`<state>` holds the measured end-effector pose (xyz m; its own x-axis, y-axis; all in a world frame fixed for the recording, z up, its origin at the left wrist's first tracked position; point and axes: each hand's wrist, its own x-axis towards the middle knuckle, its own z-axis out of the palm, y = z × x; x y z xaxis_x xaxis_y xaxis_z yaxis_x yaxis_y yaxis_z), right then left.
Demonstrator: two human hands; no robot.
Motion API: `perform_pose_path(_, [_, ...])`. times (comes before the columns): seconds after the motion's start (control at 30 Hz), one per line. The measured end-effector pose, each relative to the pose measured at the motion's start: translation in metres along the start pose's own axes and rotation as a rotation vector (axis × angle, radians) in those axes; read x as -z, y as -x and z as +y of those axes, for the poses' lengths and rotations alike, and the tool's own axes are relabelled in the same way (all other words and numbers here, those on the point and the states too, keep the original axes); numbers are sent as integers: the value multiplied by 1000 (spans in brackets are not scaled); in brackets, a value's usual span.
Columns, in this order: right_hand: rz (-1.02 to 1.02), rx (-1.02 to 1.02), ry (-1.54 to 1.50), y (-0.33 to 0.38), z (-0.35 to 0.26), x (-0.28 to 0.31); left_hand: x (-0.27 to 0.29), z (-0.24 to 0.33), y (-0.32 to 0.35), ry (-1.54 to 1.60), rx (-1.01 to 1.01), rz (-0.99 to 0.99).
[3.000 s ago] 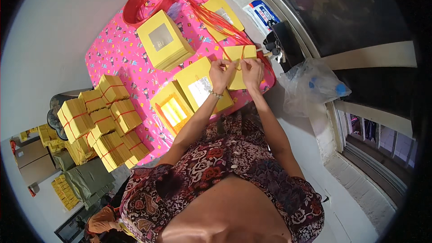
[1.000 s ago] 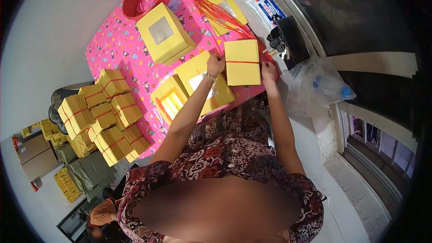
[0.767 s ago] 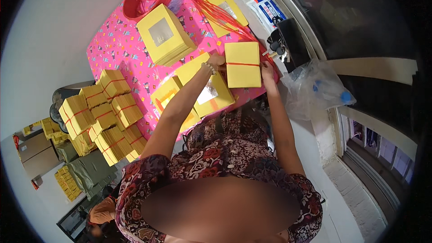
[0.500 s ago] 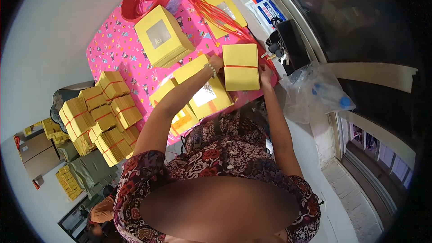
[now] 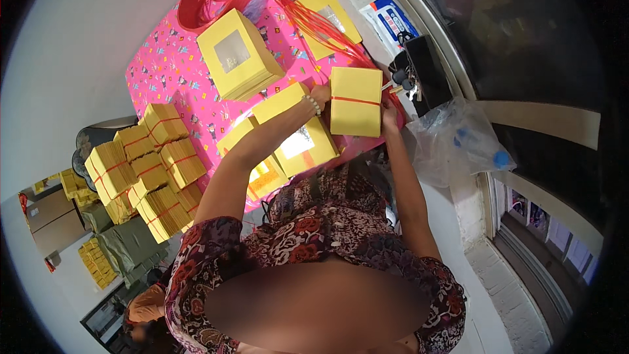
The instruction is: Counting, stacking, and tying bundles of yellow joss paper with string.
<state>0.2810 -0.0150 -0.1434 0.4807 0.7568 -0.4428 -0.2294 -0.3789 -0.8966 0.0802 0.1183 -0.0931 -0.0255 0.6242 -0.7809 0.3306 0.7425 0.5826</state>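
A bundle of flat yellow paper bags (image 5: 356,120) is raised between my two hands near the table's front right corner. A red strip (image 5: 354,100) runs across its middle. My left hand (image 5: 320,96), with a beaded bracelet at the wrist, is closed at the bundle's left edge by the strip. My right hand (image 5: 389,118) is closed at the right edge, its fingers partly hidden behind the bundle. Under my left forearm lies a yellow stack with a clear window (image 5: 300,144), and another yellow stack (image 5: 265,177) sits to its left.
A taller windowed yellow stack (image 5: 252,69) stands on the pink patterned table cover (image 5: 164,65). Behind it are a coil of red strip (image 5: 190,3) and loose red strands (image 5: 314,23). Strapped bundles (image 5: 151,170) pile at left. Keys (image 5: 414,88) and a plastic bag (image 5: 439,151) lie right.
The bundle has shifted slightly right and toward me, with both hands moving along with it. My right hand now sits closer against its right edge.
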Motion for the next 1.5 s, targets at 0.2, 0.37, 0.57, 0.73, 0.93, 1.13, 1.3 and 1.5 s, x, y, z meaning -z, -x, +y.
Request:
perform_pose_path(0.2, [-36,-85,-45,29,-42,-8,0,-19,-4,-13,9,71])
perform_pose_path(0.37, [-73,-168,-236,34,-53,-2,-5,-32,-17,262,76,17])
perform_pose_path(0.57, [-115,-180,-79,48,-76,-7,-12,-51,-22,138,-95,50])
perform_pose_path(0.73, [-223,-33,20,44,-68,5,-18,-14,20,315,22,172])
perform_pose_path(0.93, [-297,42,-41,63,-90,-3,-3,3,81,444,-299,160])
perform_pose_path(1.13, [-319,401,316,92,-142,-2,16,30,144,686,-482,138])
perform_pose_path(1.3, [-617,297,125,17,-196,-80,40,41,176,660,-779,291])
perform_pose_path(1.5, [-988,146,-101,-7,-230,-113,66,65,238,375,-1119,599])
